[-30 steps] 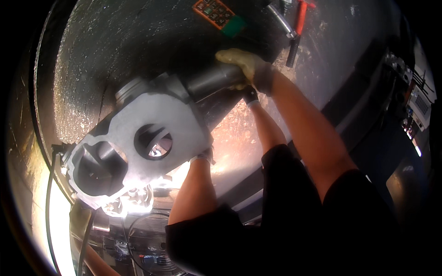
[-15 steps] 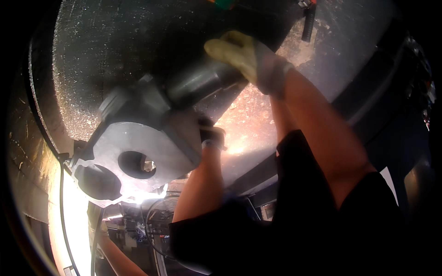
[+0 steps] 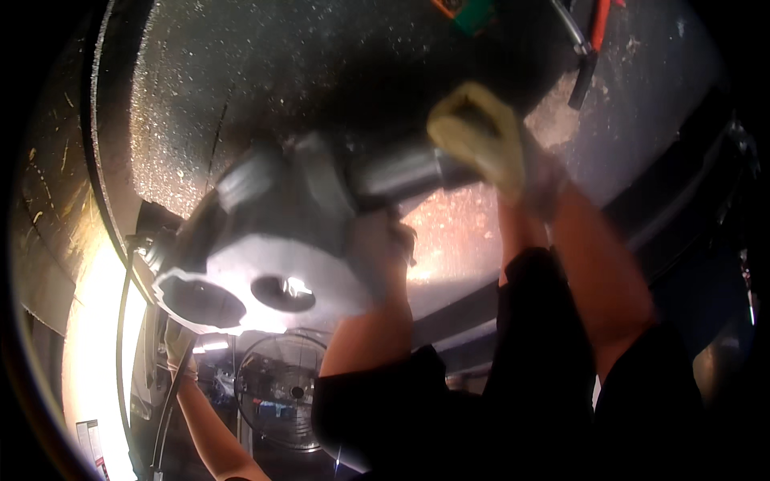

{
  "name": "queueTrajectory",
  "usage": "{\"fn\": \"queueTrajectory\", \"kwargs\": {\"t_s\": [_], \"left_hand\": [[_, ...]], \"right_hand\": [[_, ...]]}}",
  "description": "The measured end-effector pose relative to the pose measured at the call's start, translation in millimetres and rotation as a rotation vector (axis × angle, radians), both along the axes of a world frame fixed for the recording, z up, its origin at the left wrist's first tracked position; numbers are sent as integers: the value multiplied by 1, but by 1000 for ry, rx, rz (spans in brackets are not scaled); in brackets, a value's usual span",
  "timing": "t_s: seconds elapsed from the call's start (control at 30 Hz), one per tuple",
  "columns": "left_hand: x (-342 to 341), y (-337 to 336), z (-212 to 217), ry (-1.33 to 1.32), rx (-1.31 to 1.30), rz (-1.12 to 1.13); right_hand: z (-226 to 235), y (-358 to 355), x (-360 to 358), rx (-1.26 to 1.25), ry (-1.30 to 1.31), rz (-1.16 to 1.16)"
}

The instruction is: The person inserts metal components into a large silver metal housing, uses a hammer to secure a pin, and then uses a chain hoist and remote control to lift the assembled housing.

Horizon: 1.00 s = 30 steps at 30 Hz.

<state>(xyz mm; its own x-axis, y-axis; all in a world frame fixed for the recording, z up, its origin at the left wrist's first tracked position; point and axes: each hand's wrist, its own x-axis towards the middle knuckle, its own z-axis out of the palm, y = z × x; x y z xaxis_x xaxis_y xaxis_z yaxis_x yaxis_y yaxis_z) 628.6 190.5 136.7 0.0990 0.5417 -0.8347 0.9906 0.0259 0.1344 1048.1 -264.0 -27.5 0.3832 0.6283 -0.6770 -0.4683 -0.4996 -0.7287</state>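
A large grey metal casting (image 3: pixel 233 256), with two round holes in its bright flat face, is tilted at left of centre. A smooth dark metal cylinder (image 3: pixel 401 170) sticks out from its upper right side. My right hand (image 3: pixel 481 140), in a yellowish work glove, curls over the cylinder's far end, blurred by motion. Against the casting's lower right side lies my left hand (image 3: pixel 391 244), smeared and mostly hidden, its fingers unclear. A further bare forearm (image 3: pixel 517 232) runs behind my right forearm; its hand is hidden and I cannot tell whose it is.
A dark, speckled metal surface (image 3: pixel 184 88) spreads beyond the casting. A red-handled tool (image 3: pixel 597 32) and a green object (image 3: pixel 475 16) lie at the far edge. At lower left are a black cable (image 3: pixel 124 353), another gloved hand (image 3: pixel 178 345) and a round wire-guarded fan (image 3: pixel 281 393).
The view has shifted, so most things sit farther right. The casting's holed face appears more tilted. My right hand's fingers look more curled over the cylinder; my left hand stays beside the casting.
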Motion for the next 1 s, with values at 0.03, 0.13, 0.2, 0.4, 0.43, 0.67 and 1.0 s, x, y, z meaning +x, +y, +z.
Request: {"fn": "queueTrajectory", "kwargs": {"t_s": [0.03,0.13,0.2,0.4,0.43,0.67,1.0], "left_hand": [[-8,-4,-3,-13,0,14],[-18,-9,4,-24,23,38],[-20,-7,-5,-65,32,49],[-37,-6,-1,-75,26,88],[-38,-5,-5,-92,27,93],[-39,-9,-5,-110,35,135],[-38,-2,-32,-167,7,157]], "right_hand": [[-2,-1,-9,50,-123,64],[-5,4,-30,90,-106,21],[-10,11,-32,149,-281,32],[-2,24,-34,-9,-194,1],[-11,16,-36,164,-534,149],[24,14,-63,-33,-148,45],[29,24,-69,-63,-260,35]]}}
